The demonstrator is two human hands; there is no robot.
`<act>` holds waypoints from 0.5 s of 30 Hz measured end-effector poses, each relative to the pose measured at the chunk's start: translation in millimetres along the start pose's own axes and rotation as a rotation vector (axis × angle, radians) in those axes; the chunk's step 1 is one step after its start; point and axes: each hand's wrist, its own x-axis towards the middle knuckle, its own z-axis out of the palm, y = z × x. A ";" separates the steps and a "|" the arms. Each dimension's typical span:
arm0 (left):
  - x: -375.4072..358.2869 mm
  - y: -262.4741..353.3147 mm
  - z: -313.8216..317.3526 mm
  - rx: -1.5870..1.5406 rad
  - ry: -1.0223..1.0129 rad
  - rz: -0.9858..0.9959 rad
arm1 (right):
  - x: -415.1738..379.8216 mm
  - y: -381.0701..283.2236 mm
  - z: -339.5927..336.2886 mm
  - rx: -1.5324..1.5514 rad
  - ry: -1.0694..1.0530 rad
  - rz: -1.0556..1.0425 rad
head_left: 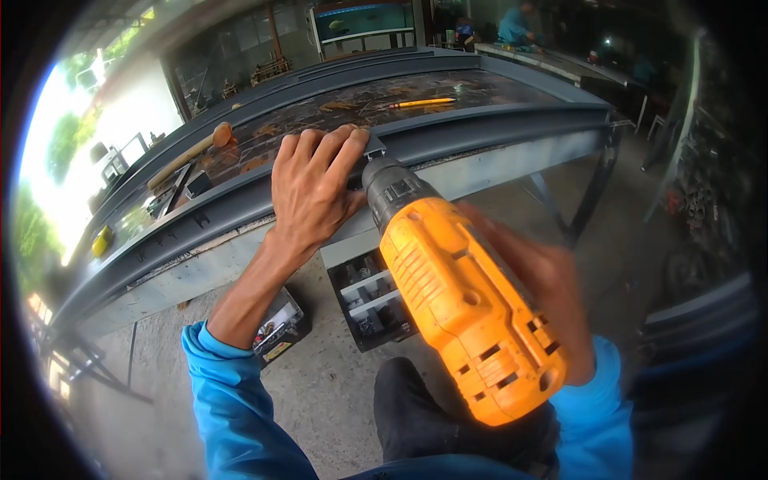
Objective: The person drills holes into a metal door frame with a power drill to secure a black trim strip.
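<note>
An orange power drill (pixel 464 304) with a black chuck fills the middle of the view, its front end against the grey metal frame (pixel 496 128). My right hand (pixel 528 272), blurred and partly hidden behind the drill body, is closed round it. My left hand (pixel 316 180) grips the frame's near beam just left of the chuck, fingers over the top edge. A small dark metal piece (pixel 374 146) shows between the fingertips and the chuck. The drill's tip is hidden.
On the table inside the frame lie a yellow pencil (pixel 422 103), a wooden-handled hammer (pixel 188 158) and a yellow object (pixel 102 241). Below stand an open toolbox (pixel 280 324) and a dark compartment box (pixel 372 300). Another person (pixel 514 26) is at the back.
</note>
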 end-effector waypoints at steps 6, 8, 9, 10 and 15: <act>0.4 -0.4 0.6 0.006 0.016 0.012 | -0.1 0.0 1.5 0.039 0.005 0.047; 0.5 -0.5 0.9 0.011 0.016 0.018 | -0.2 -0.1 2.1 0.040 0.007 0.037; 0.1 -0.5 1.1 0.009 0.019 0.019 | -0.6 -0.5 2.6 0.042 0.011 0.028; 0.2 -0.6 1.3 0.009 0.023 0.020 | -0.9 -0.6 2.8 0.042 0.012 0.029; -0.3 -0.7 1.2 0.010 0.012 0.012 | 0.1 -2.6 1.9 0.013 0.003 0.020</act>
